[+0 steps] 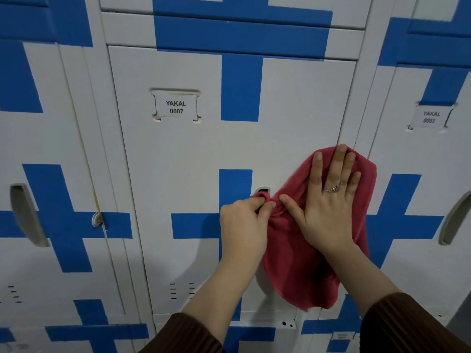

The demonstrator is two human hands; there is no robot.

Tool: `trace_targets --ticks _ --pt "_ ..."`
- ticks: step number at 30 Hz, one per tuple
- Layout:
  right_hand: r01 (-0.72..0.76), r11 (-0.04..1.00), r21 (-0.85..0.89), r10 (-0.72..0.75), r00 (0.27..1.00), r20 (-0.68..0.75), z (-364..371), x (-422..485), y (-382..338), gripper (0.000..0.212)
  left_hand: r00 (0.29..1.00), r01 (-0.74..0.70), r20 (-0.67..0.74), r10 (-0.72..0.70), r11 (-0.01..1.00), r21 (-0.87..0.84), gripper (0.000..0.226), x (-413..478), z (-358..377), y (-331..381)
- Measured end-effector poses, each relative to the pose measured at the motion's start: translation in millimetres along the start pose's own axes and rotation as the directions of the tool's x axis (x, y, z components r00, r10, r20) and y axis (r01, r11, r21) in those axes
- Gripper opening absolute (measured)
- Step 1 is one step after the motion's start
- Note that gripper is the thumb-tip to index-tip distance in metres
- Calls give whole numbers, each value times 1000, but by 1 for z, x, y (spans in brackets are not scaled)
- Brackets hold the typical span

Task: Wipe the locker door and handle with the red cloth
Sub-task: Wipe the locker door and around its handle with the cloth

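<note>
Our right hand (328,212) lies flat on the cloth (293,263) at the right edge of the locker door (178,161); our left hand (242,222), to its left, pinches the cloth at the handle (263,191).

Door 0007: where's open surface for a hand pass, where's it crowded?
Free: locker door below the label plate down to the vent slots, left of the left hand; also top right, above the red cloth. Crowded: around the handle, where the left hand pinches cloth and right hand presses it flat.

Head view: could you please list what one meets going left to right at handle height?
Grey recessed handle, small metal latch, left hand, right hand on red cloth, second grey recessed handle.
</note>
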State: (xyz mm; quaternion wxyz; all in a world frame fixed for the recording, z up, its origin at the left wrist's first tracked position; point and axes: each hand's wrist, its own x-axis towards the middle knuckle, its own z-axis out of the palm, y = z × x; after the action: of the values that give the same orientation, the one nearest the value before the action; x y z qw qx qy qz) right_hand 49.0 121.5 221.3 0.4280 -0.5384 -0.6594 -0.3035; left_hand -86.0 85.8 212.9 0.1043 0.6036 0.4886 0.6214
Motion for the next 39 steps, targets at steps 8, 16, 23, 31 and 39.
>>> trace_targets --ticks 8,16,23,31,39 --pt "42 999 -9 -42 999 14 0 -2 1 90 998 -56 21 54 994 92 28 -18 2 -16" --pt "43 999 -9 -43 999 32 -1 -3 2 77 995 -103 -5 104 991 88 29 3 0 -1" --pt "45 998 36 -47 998 38 -6 6 2 82 989 -133 -58 139 986 99 34 -14 3 -16" --pt "22 942 334 6 997 -82 -1 12 8 62 991 -126 -27 129 988 94 35 -9 1 -14" --pt "48 890 454 43 981 -188 -11 22 23 51 973 -155 -167 159 987 36 25 -1 6 -4"
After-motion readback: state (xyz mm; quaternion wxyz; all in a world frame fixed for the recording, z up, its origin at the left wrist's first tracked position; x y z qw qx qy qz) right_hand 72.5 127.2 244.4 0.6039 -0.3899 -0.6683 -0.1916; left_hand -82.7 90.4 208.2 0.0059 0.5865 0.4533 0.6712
